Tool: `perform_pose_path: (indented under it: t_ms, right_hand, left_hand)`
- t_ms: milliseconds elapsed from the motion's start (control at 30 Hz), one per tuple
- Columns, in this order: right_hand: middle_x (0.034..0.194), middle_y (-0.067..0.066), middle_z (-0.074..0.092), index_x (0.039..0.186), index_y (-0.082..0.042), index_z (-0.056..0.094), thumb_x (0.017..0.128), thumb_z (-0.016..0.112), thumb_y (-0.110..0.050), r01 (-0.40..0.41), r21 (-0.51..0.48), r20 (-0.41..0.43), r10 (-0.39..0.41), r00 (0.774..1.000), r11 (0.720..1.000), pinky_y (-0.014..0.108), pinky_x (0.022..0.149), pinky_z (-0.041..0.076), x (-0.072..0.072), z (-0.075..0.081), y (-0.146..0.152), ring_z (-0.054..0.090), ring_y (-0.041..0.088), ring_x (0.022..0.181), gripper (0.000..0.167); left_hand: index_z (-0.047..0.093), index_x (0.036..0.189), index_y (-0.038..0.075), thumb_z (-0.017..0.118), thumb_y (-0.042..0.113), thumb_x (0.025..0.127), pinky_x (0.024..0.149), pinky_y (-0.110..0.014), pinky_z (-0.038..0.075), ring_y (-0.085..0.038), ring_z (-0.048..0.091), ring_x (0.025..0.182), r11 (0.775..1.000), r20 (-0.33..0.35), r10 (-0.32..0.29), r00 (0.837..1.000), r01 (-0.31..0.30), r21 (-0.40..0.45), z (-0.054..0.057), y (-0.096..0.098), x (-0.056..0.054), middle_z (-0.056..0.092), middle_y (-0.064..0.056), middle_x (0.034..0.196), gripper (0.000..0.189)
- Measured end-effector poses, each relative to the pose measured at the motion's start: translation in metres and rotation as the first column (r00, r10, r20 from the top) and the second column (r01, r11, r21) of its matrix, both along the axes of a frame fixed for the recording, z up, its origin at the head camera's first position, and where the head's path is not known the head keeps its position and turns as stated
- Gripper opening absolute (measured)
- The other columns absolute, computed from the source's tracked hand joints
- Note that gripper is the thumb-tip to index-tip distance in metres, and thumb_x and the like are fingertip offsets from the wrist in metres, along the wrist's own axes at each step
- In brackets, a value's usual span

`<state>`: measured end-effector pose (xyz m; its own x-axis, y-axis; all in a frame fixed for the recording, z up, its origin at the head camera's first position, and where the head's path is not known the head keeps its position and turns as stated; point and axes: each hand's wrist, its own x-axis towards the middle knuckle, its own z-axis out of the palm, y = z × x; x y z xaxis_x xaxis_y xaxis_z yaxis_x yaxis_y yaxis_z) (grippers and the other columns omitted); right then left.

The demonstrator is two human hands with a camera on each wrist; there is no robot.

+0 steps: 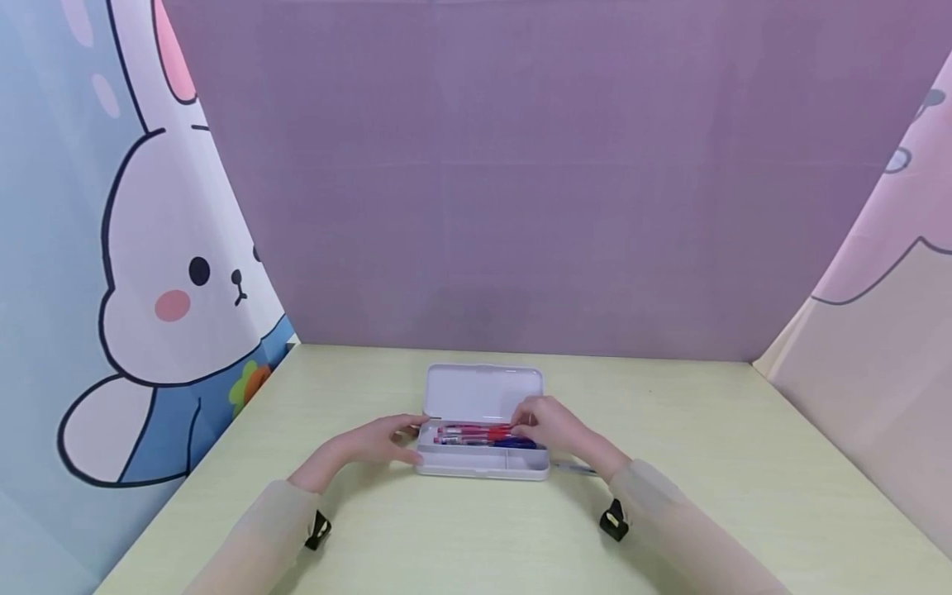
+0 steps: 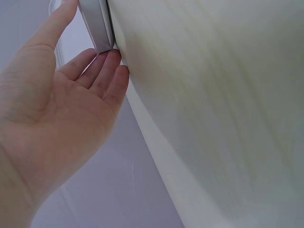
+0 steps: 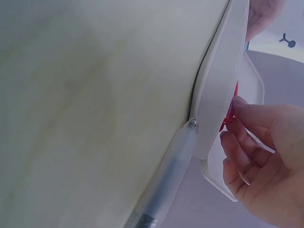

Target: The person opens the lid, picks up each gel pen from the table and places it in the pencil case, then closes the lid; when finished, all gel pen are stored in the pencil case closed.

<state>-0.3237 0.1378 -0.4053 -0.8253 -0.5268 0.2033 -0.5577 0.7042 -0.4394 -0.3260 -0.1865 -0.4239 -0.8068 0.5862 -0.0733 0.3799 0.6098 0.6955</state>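
Note:
A white pencil case (image 1: 483, 473) lies with its lid (image 1: 483, 392) raised at the back. Inside are several pens (image 1: 468, 441) with red and blue parts, side by side in the rear compartment. My left hand (image 1: 375, 440) holds the case's left end, thumb at the front corner and fingers at the back; the left wrist view shows its fingertips (image 2: 111, 56) against the end wall. Over the right end, my right hand (image 1: 554, 426) pinches a red pen (image 3: 230, 111) between thumb and index finger. The case wall partly hides that pen in the right wrist view.
A clear-barrelled pen (image 3: 166, 175) lies on the table just right of the case, its tip close to the case. The pale wooden table (image 1: 744, 463) meets a purple cloth (image 1: 521, 182) at the back. Printed curtains (image 1: 171, 248) hang at the sides.

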Motion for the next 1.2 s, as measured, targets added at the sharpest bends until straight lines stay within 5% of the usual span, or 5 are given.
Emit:
perform_pose_path:
  t_ms: [733,1200]
  right_hand:
    - [0.075,-0.004,0.063,0.079,-0.010,0.070,0.083,0.071,-0.014,0.000,0.036,-0.081,0.003,0.997,0.999,0.018,0.060,0.047,0.002,0.003,-0.003,0.053,0.004,0.066,0.006]
    - [0.081,-0.005,0.065,0.087,-0.011,0.073,0.084,0.070,-0.017,0.042,0.027,-0.010,-0.042,0.999,0.999,0.021,0.065,0.048,0.007,0.005,0.007,0.054,0.008,0.073,0.007]
  left_hand:
    - [0.040,0.142,0.008,0.073,0.033,0.080,0.106,-0.054,0.036,-0.034,0.047,0.123,1.000,0.007,0.020,1.000,-0.020,-0.011,0.003,0.001,0.002,0.046,-0.017,0.139,0.075]
    - [0.039,0.143,0.008,0.073,0.034,0.080,0.106,-0.053,0.036,-0.034,0.047,0.124,1.000,0.005,0.019,1.000,-0.019,-0.017,0.002,0.000,0.002,0.045,-0.017,0.141,0.076]
